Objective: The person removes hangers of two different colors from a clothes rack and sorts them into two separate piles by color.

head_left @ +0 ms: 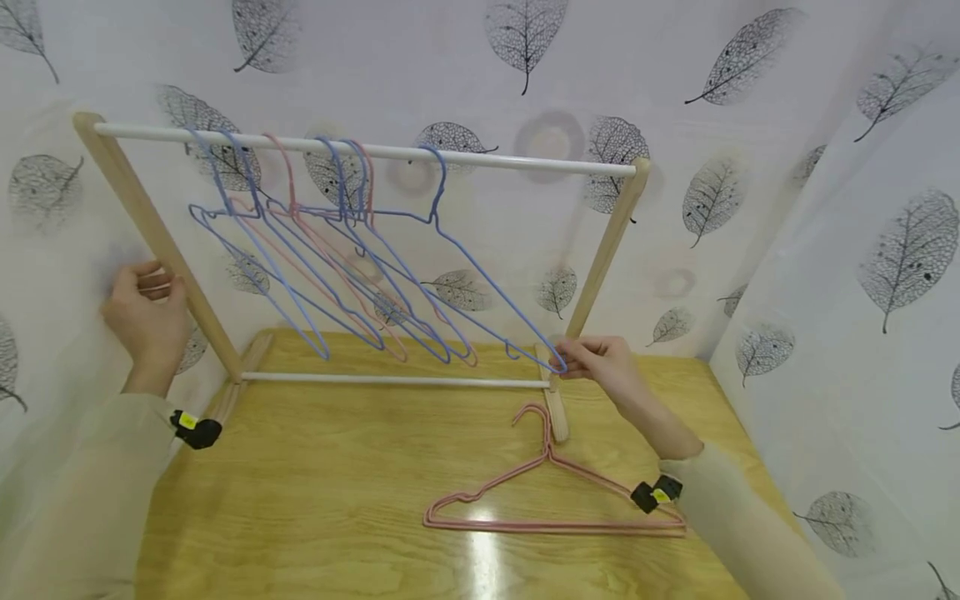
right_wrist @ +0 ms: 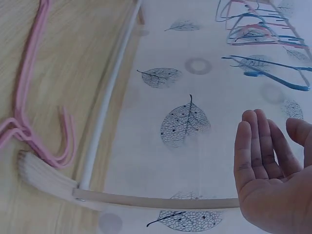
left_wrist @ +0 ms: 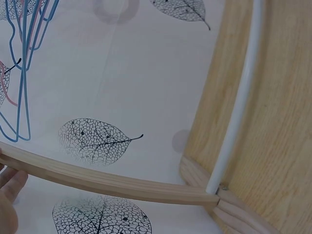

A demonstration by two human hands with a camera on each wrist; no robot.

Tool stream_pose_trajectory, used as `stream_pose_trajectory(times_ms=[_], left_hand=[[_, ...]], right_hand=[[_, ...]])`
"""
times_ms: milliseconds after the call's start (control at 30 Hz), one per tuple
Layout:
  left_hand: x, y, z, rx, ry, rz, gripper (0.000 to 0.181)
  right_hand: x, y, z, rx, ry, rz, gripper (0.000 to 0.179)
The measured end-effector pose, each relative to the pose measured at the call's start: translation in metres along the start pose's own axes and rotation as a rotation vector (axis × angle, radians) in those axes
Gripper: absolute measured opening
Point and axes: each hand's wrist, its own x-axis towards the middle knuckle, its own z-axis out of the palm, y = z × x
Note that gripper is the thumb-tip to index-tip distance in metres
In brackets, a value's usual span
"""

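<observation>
My left hand (head_left: 150, 312) is beside the left wooden post (head_left: 161, 242) of a hanger rack, fingers loosely bent and fingertips right at the post's edge. Several blue and pink wire hangers hang from the rack's white top rail (head_left: 510, 161). The rightmost, a blue hanger (head_left: 487, 271), hangs apart from the others. My right hand (head_left: 607, 362) overlaps its lower right corner in the head view. In the right wrist view the right hand (right_wrist: 273, 165) has straight fingers, with the blue hanger (right_wrist: 273, 75) apart from it and nothing gripped.
Pink hangers (head_left: 555, 527) lie stacked on the wooden table (head_left: 300, 500) in front of the rack. A white lower rail (head_left: 390, 381) joins the rack's feet. Behind and at the right stand leaf-patterned sheets (head_left: 847, 275).
</observation>
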Motion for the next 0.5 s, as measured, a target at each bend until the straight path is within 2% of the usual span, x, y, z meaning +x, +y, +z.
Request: stream_pose_trajectory(times_ms=[233,500], left_hand=[[0.001,-0.002,0.002,0.005,0.02,0.014,0.035],[0.001,-0.002,0.002,0.0,0.02,0.011,0.034]], right_hand=[[0.018,-0.029,0.007,0.003,0.029,-0.062,0.025],[0.038,-0.06,0.022,0.056,-0.007,-0.099,0.019]])
